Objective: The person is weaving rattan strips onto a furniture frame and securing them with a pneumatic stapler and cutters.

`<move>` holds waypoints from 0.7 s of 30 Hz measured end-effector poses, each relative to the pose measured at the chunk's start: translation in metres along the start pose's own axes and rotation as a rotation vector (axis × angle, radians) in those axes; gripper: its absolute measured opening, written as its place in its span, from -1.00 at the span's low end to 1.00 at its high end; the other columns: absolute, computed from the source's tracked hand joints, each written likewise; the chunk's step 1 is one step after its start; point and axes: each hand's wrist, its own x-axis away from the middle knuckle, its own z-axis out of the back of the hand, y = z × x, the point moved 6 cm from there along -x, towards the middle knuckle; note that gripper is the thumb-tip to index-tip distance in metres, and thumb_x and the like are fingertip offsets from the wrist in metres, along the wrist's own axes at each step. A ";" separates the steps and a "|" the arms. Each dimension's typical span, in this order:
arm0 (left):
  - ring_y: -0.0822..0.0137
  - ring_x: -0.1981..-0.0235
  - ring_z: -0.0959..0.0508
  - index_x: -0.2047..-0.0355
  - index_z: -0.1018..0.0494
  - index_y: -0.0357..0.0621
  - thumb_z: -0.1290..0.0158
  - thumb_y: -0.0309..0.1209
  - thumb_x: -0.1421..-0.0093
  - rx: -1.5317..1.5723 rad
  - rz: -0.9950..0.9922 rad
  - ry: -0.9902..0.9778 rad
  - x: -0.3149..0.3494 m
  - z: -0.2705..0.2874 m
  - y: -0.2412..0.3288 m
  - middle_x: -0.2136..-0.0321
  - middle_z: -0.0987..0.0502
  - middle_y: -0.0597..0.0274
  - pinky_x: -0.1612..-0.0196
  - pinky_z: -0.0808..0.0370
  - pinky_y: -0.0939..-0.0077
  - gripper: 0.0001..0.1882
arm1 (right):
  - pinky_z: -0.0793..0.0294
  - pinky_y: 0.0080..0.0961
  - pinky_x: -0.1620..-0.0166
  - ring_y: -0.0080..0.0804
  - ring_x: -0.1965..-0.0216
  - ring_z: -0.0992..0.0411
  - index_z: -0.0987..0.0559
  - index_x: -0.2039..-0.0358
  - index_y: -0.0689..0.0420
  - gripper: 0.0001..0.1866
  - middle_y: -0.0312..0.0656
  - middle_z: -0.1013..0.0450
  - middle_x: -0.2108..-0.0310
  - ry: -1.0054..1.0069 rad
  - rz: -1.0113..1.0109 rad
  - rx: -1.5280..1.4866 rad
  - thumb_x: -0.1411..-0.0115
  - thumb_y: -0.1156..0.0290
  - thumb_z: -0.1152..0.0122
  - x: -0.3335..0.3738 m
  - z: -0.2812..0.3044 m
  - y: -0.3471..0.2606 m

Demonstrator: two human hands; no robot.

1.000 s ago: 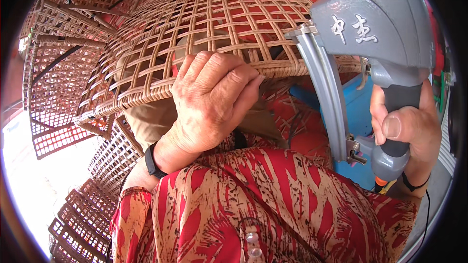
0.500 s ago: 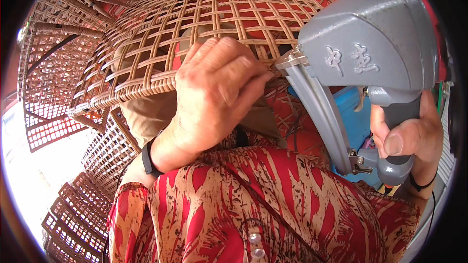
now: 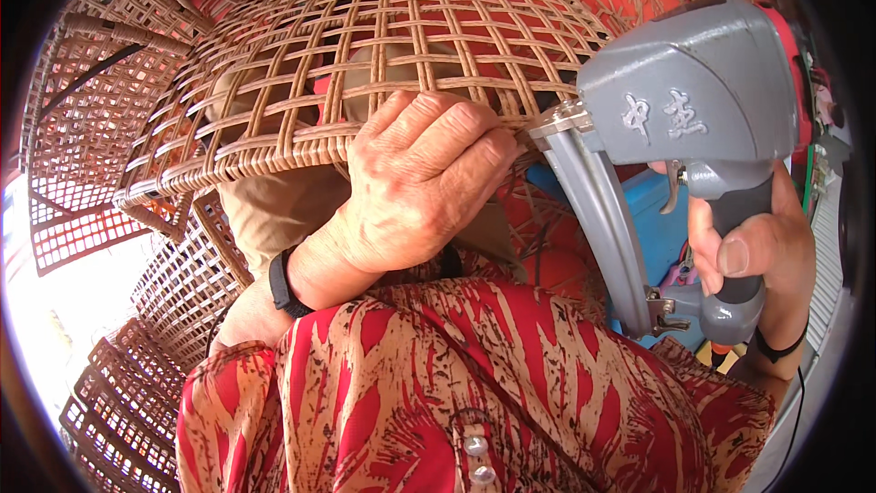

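A woven wicker panel [image 3: 401, 36] in light brown strands spreads across my lap, its wrapped rim toward me. My left hand [image 3: 424, 178] is closed on that rim near its right part, fingers curled over the edge; the fingertips are hidden. My right hand [image 3: 757, 242] wraps the black grip of a grey pneumatic staple gun [image 3: 684, 82] with a long curved magazine. Its metal trigger shows in front of the grip, and the forefinger's position there is partly hidden. The gun's nose is close to the rim, just right of my left hand; contact cannot be made out.
More woven wicker pieces [image 3: 100, 110] stand at the left, others [image 3: 119, 402] lower down. Loose cut strands lie on the red floor [image 3: 630, 0] beyond. A blue container [image 3: 652, 219] sits behind the gun. A dark hose or cord [image 3: 796, 420] runs down at the right.
My left hand has turned and shifted slightly right, its fingers now side by side over the rim. The staple gun has moved slightly lower in view, and the panel has shifted a little.
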 end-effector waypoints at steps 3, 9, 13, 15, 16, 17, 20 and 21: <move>0.28 0.41 -0.54 0.40 -0.53 -0.18 -0.30 -0.56 0.20 0.014 -0.019 0.014 0.000 -0.002 0.001 0.41 -0.52 0.22 0.36 -0.45 0.45 -0.72 | -0.34 -0.57 0.59 -0.45 0.69 -0.34 -0.42 0.05 0.40 -0.29 -0.22 -0.36 0.61 0.061 0.005 0.008 0.31 0.38 -0.31 -0.003 0.006 0.004; 0.28 0.40 -0.53 0.39 -0.53 -0.18 -0.29 -0.54 0.18 -0.027 -0.053 -0.013 0.001 -0.004 0.003 0.40 -0.52 0.23 0.37 -0.43 0.46 -0.72 | -0.43 -0.57 0.70 -0.43 0.81 -0.34 -0.32 0.04 0.52 -0.18 -0.23 -0.29 0.76 -0.079 0.037 -0.018 0.27 0.26 -0.43 -0.015 0.015 0.009; 0.28 0.39 -0.53 0.39 -0.53 -0.18 -0.29 -0.53 0.18 -0.023 -0.047 -0.010 0.001 -0.003 0.003 0.40 -0.52 0.23 0.37 -0.43 0.46 -0.72 | -0.42 -0.57 0.71 -0.44 0.82 -0.34 -0.32 0.04 0.53 -0.17 -0.23 -0.30 0.76 -0.055 0.030 -0.043 0.26 0.25 -0.43 -0.012 0.012 0.005; 0.28 0.40 -0.53 0.39 -0.52 -0.17 -0.30 -0.53 0.18 -0.021 -0.053 -0.020 0.001 -0.004 0.003 0.40 -0.52 0.23 0.37 -0.43 0.46 -0.72 | -0.41 -0.57 0.72 -0.45 0.83 -0.31 -0.33 0.03 0.53 -0.20 -0.21 -0.29 0.76 -0.062 0.009 -0.036 0.24 0.28 -0.40 -0.013 0.013 0.005; 0.28 0.40 -0.53 0.39 -0.52 -0.17 -0.30 -0.53 0.18 -0.022 -0.053 -0.019 0.001 -0.004 0.003 0.40 -0.52 0.23 0.37 -0.43 0.46 -0.72 | -0.41 -0.57 0.72 -0.45 0.83 -0.31 -0.33 0.03 0.53 -0.20 -0.21 -0.29 0.76 -0.062 0.009 -0.036 0.24 0.28 -0.40 -0.013 0.013 0.005; 0.29 0.40 -0.53 0.39 -0.52 -0.17 -0.29 -0.53 0.19 -0.027 -0.065 -0.013 0.002 -0.004 0.004 0.40 -0.51 0.23 0.37 -0.43 0.46 -0.72 | -0.41 -0.56 0.72 -0.46 0.83 -0.30 -0.34 0.04 0.52 -0.23 -0.20 -0.29 0.76 -0.029 0.002 -0.017 0.23 0.29 -0.37 -0.012 0.015 0.006; 0.29 0.41 -0.52 0.39 -0.52 -0.17 -0.29 -0.54 0.19 -0.022 -0.075 -0.011 0.001 -0.006 0.005 0.40 -0.51 0.24 0.37 -0.42 0.46 -0.72 | -0.39 -0.53 0.68 -0.44 0.78 -0.31 -0.39 0.16 0.46 -0.40 -0.16 -0.32 0.70 0.029 -0.007 0.009 0.18 0.34 -0.31 -0.003 0.013 0.001; 0.30 0.41 -0.51 0.39 -0.51 -0.16 -0.29 -0.54 0.19 -0.023 -0.072 -0.016 0.002 -0.006 0.005 0.40 -0.50 0.25 0.37 -0.42 0.46 -0.71 | -0.38 -0.51 0.63 -0.42 0.73 -0.34 -0.42 0.27 0.41 -0.54 -0.13 -0.35 0.64 0.045 -0.003 0.017 0.15 0.37 -0.28 -0.001 0.011 -0.001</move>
